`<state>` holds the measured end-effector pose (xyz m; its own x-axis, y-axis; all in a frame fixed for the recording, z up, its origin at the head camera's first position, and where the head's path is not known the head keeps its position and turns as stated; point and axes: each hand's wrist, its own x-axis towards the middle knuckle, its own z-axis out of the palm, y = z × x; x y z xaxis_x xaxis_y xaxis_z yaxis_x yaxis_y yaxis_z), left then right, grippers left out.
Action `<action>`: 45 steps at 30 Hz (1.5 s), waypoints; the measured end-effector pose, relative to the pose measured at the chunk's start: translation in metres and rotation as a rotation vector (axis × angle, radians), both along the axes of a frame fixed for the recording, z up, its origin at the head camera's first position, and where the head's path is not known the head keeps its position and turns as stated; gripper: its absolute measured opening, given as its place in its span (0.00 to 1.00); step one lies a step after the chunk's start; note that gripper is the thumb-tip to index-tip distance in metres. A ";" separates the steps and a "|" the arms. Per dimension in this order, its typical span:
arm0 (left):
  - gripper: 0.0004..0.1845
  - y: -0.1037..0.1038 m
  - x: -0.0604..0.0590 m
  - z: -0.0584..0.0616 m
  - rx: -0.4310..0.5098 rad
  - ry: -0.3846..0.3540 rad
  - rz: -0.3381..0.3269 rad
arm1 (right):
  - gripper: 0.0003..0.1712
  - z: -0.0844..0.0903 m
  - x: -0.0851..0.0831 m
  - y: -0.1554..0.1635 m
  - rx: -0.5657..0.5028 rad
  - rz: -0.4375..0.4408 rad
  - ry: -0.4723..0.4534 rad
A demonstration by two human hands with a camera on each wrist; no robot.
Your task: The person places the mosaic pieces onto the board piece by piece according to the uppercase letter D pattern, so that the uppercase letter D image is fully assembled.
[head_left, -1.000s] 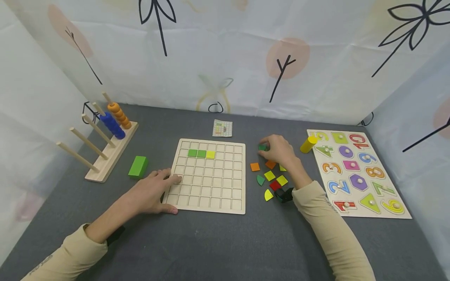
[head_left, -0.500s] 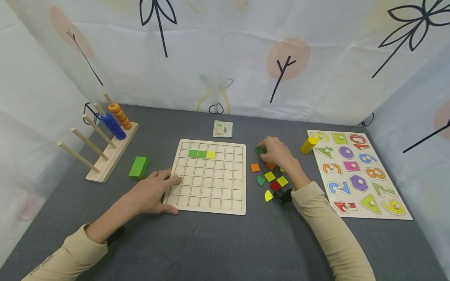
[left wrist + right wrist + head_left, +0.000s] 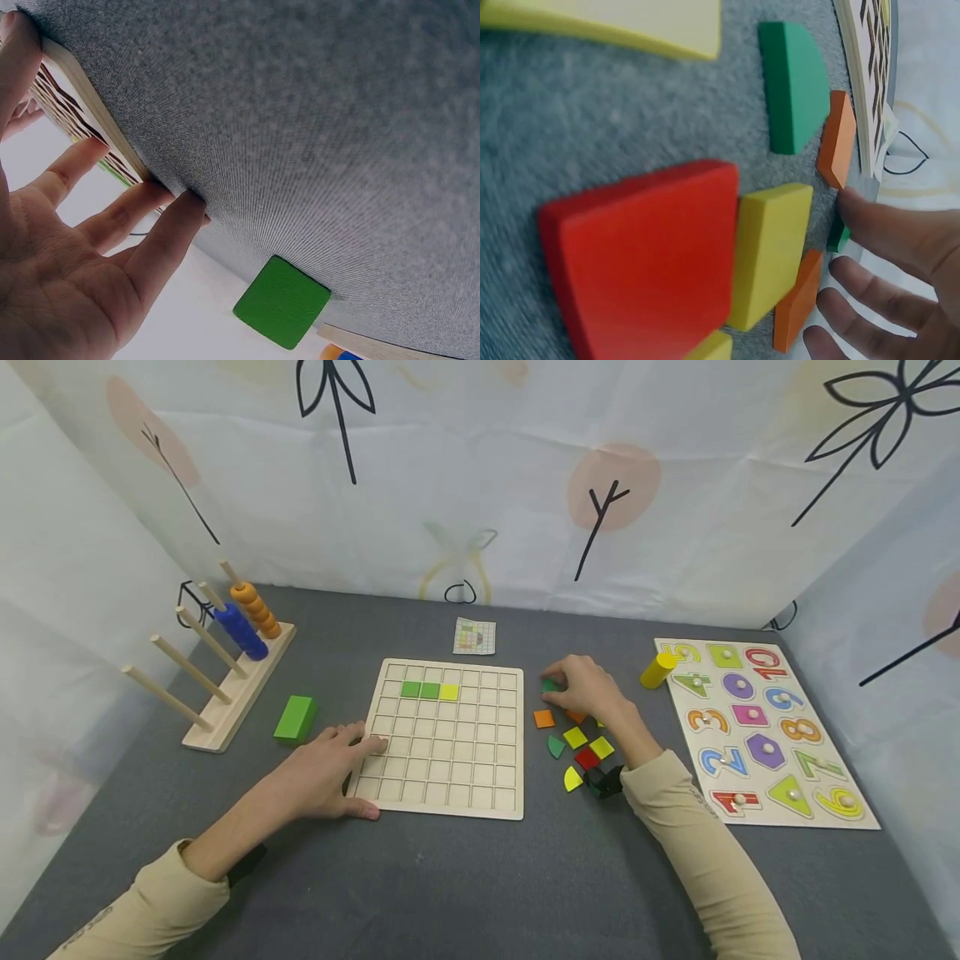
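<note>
Green piece (image 3: pixel 551 686) shifted left, between right fingers (image 3: pixel 868 288)

Green piece (image 3: pixel 549 686), pale grid-patterned board (image 3: pixel 450 745)

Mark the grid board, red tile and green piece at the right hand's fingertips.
Grid board (image 3: pixel 450 747): head view, on bare cells near its middle.
Red tile (image 3: pixel 641 266): right wrist view, on its broad face.
Green piece (image 3: pixel 840 235): right wrist view, on its exposed part.
</note>
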<state>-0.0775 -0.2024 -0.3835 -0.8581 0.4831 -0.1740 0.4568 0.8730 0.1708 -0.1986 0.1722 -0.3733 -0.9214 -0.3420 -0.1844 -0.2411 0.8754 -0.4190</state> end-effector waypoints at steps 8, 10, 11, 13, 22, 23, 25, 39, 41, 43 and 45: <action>0.49 0.000 0.000 -0.001 0.009 0.002 -0.006 | 0.19 -0.004 0.001 -0.003 0.010 -0.021 0.027; 0.49 0.000 0.000 -0.001 0.006 0.000 -0.004 | 0.19 -0.004 0.002 -0.004 0.010 -0.025 0.025; 0.49 0.000 0.000 -0.001 0.005 0.000 -0.002 | 0.19 -0.004 0.002 -0.004 0.012 -0.028 0.025; 0.50 0.000 0.000 -0.001 0.003 -0.002 0.000 | 0.19 -0.003 0.003 -0.005 0.011 -0.031 0.023; 0.50 0.000 0.000 0.000 -0.003 0.002 0.002 | 0.18 0.005 0.009 -0.011 -0.015 -0.031 0.053; 0.50 0.000 0.000 0.000 -0.003 0.004 0.001 | 0.18 0.007 0.010 -0.013 -0.023 -0.031 0.055; 0.50 0.000 0.000 0.000 -0.002 0.006 0.000 | 0.18 0.009 0.012 -0.016 -0.040 -0.030 0.058; 0.50 0.000 0.001 -0.001 0.007 0.010 0.000 | 0.18 0.019 0.024 -0.045 -0.075 0.040 0.078; 0.50 0.000 0.001 0.000 0.005 0.008 0.000 | 0.18 0.019 0.026 -0.049 -0.084 0.043 0.076; 0.50 0.000 0.001 0.000 0.004 0.004 0.001 | 0.17 0.018 0.027 -0.053 -0.087 0.054 0.080; 0.50 0.000 0.000 0.000 0.002 0.001 0.003 | 0.17 0.017 0.029 -0.056 -0.084 0.066 0.090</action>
<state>-0.0770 -0.2019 -0.3834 -0.8595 0.4812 -0.1725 0.4546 0.8738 0.1723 -0.1699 0.1157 -0.3559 -0.9080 -0.4131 -0.0704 -0.3367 0.8193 -0.4641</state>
